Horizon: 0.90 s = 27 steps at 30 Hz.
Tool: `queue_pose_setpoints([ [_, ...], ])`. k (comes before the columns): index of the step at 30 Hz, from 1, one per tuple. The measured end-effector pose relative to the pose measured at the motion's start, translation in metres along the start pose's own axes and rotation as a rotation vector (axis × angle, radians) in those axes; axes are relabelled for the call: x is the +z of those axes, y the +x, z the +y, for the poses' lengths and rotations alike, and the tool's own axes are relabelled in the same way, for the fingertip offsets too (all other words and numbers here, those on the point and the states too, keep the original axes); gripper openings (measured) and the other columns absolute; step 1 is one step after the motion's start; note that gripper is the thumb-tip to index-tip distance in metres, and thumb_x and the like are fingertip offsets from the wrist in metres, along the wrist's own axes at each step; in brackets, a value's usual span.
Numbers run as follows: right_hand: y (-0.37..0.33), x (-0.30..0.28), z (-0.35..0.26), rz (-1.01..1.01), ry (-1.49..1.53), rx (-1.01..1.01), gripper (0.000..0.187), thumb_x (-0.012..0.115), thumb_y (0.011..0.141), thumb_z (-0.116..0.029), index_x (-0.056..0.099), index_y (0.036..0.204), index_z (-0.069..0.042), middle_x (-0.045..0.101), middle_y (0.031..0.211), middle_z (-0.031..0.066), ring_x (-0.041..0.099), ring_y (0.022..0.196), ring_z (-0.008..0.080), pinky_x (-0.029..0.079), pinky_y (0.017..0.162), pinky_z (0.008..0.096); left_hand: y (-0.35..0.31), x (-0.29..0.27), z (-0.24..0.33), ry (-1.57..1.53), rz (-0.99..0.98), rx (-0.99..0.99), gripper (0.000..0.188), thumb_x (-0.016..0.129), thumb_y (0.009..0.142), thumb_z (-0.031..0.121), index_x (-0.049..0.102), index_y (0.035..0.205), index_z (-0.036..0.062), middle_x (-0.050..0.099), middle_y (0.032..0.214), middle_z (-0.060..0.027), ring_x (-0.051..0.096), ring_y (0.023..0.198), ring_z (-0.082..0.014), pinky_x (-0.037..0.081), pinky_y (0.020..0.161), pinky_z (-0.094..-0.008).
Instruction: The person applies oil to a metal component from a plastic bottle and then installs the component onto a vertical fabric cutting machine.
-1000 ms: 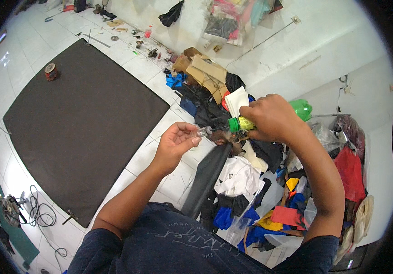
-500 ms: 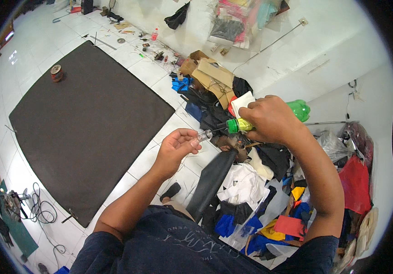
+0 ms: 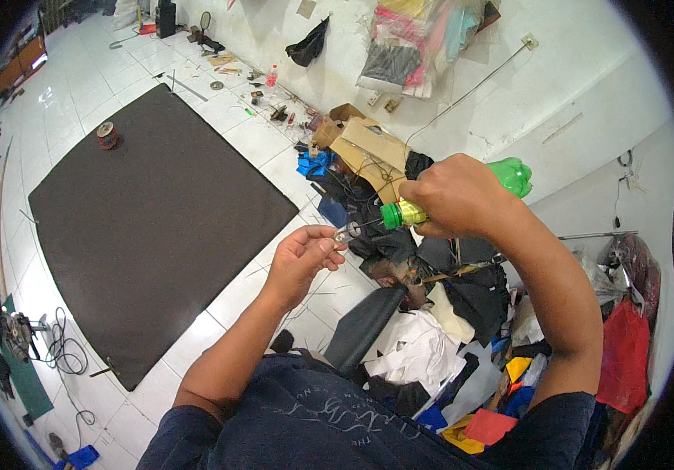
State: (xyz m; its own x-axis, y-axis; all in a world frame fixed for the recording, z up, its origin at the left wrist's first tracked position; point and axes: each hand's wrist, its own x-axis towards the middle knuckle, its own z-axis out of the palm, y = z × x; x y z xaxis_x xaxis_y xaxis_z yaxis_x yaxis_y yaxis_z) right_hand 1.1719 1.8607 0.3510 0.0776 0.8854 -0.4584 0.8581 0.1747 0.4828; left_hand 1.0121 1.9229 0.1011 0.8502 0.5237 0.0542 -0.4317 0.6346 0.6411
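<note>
My right hand [image 3: 462, 196] is wrapped round a green plastic bottle, whose rounded base [image 3: 511, 177] shows beyond my knuckles. The bottle lies tilted, its green cap [image 3: 391, 216] pointing left and a yellow label partly under my fingers. A thin dark spout or rod reaches from the cap to a small clear container [image 3: 347, 233], pinched between the thumb and fingers of my left hand [image 3: 304, 257]. Whether liquid is flowing is too small to tell. Both hands are raised in front of my body.
A large dark board or mat [image 3: 161, 227] covers the floor at left, with a reddish spool [image 3: 107, 135] on it. Heaped fabric scraps [image 3: 423, 348] lie below my right arm. Flattened cardboard [image 3: 368, 149] leans near the wall. A cable coil [image 3: 67, 352] sits lower left.
The view has shifted slightly. The bottle's cap and my right hand have moved a little left, closer to the clear container. A white piece beside the right hand no longer shows.
</note>
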Motion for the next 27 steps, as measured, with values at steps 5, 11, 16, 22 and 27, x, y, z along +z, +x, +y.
queue_pose_setpoints([
  [5, -0.015, 0.021, 0.027, 0.028, -0.004, 0.003, 0.027, 0.076, 0.071, -0.033, 0.067, 0.086, -0.013, 0.070, 0.076, 0.0100, 0.070, 0.077, 0.0298, 0.055, 0.068, 0.0434, 0.022, 0.023, -0.026, -0.023, -0.015, 0.033, 0.029, 0.064, 0.094, 0.019, 0.059, 0.115, 0.0006, 0.068, 0.104, -0.0133, 0.067, 0.085, -0.0177, 0.054, 0.073, -0.0279],
  [11, -0.028, 0.044, 0.056, 0.056, 0.021, 0.012, 0.027, 0.075, 0.071, -0.033, 0.067, 0.086, -0.012, 0.070, 0.076, 0.0106, 0.070, 0.077, 0.0301, 0.055, 0.067, 0.0438, 0.045, 0.041, -0.042, -0.003, -0.036, 0.015, 0.027, 0.062, 0.095, 0.018, 0.059, 0.116, 0.0018, 0.068, 0.105, -0.0127, 0.067, 0.087, -0.0174, 0.054, 0.073, -0.0275],
  [16, -0.033, 0.065, 0.075, 0.152, 0.016, 0.000, 0.021, 0.072, 0.073, -0.030, 0.066, 0.087, -0.016, 0.066, 0.066, 0.0094, 0.067, 0.067, 0.0316, 0.052, 0.060, 0.0439, 0.060, 0.045, -0.050, 0.005, -0.055, 0.004, 0.025, 0.061, 0.096, 0.018, 0.059, 0.116, 0.0020, 0.067, 0.106, -0.0123, 0.067, 0.088, -0.0175, 0.054, 0.073, -0.0275],
  [22, -0.038, 0.065, 0.084, 0.112, 0.040, 0.037, 0.023, 0.074, 0.070, -0.029, 0.068, 0.083, -0.011, 0.070, 0.074, 0.0118, 0.070, 0.072, 0.0307, 0.056, 0.065, 0.0439, 0.072, 0.050, -0.057, -0.002, -0.069, -0.021, 0.026, 0.061, 0.096, 0.019, 0.059, 0.115, 0.0024, 0.068, 0.106, -0.0122, 0.068, 0.088, -0.0173, 0.053, 0.074, -0.0278],
  [27, -0.039, 0.069, 0.089, 0.116, 0.009, 0.039, 0.023, 0.075, 0.069, -0.029, 0.069, 0.083, -0.012, 0.070, 0.073, 0.0116, 0.070, 0.071, 0.0302, 0.056, 0.065, 0.0430, 0.076, 0.050, -0.060, -0.021, -0.072, -0.018, 0.025, 0.061, 0.096, 0.019, 0.059, 0.115, 0.0028, 0.067, 0.106, -0.0116, 0.067, 0.088, -0.0174, 0.053, 0.076, -0.0284],
])
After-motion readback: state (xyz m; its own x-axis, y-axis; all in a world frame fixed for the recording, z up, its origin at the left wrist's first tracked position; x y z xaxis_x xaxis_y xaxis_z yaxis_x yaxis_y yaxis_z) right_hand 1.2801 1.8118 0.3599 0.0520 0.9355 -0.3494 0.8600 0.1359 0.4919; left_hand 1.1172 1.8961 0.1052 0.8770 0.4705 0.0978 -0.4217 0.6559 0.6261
